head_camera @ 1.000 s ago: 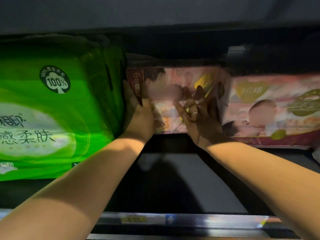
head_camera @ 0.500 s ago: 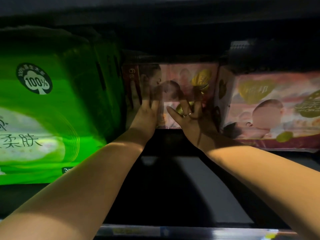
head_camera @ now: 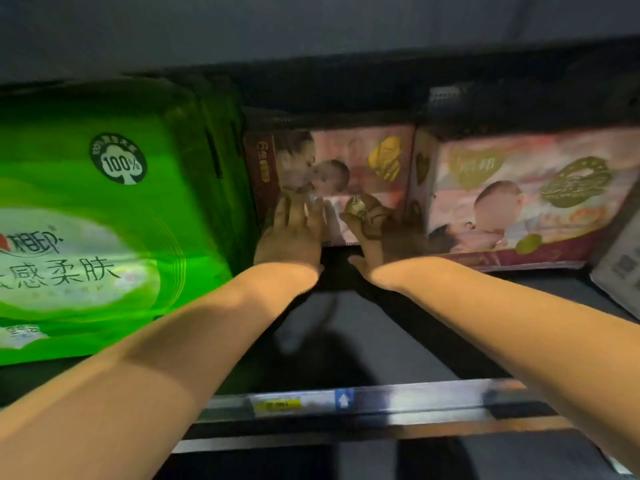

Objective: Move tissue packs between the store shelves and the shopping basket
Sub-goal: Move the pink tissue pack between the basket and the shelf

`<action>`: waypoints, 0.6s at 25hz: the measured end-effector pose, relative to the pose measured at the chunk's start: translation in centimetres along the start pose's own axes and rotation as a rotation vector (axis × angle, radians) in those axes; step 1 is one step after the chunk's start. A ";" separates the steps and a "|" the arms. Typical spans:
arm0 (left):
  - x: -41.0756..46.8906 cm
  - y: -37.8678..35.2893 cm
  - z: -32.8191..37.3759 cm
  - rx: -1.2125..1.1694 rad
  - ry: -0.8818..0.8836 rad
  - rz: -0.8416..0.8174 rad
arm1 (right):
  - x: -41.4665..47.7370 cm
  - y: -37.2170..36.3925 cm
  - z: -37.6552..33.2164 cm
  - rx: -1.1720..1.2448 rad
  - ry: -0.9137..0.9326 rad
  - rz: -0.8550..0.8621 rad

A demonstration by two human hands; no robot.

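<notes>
Left hand [head_camera: 294,233]: we record it open, fingers [head_camera: 298,211] straight and pointing upward, laid flat against the lower front face of the pink tissue pack [head_camera: 346,161]. Right hand [head_camera: 381,237]: in shadow and blurred, just right of the left hand, also open as far as we can make out, its fingers spread against the same front face and its thumb hanging below the pack's bottom edge. Neither hand wraps round the pack. The pink tissue pack itself: standing upright, set deep on the dark shelf [head_camera: 367,327], printed side facing us. Immediately right of it, touching or nearly so, we list a second pink pack [head_camera: 526,202] of similar print, standing further forward. Left of it, close beside, a large green tissue pack [head_camera: 97,220] bearing a round "100%" badge and white characters, reaching well forward of it. Farther right, beyond the second pink pack, the corner of a pale grey box [head_camera: 620,271], cut off by the frame edge. In front of it, across bare shelf surface, a shiny price rail [head_camera: 433,398] with a yellow label, running beneath both forearms.
</notes>
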State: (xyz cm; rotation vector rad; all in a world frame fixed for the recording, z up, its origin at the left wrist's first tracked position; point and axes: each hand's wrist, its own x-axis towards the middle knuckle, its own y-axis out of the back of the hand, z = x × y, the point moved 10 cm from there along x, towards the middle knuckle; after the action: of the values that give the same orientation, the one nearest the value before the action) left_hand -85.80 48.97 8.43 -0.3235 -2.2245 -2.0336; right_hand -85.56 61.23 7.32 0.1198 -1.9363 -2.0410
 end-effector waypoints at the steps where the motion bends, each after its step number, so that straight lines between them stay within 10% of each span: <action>1: -1.3 0.1 0.4 -0.013 -0.062 0.004 | -1.0 -0.3 -0.5 0.002 0.002 -0.045; 15: -22.2 3.7 4.0 -0.485 -0.698 0.116 | -29.0 4.3 -0.1 0.048 -0.440 0.352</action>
State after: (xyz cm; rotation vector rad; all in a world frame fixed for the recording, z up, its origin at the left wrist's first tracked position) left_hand -63.15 51.46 6.70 -1.3511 -1.8657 -2.6544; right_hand -57.39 69.45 6.87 -0.6640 -2.0637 -1.8925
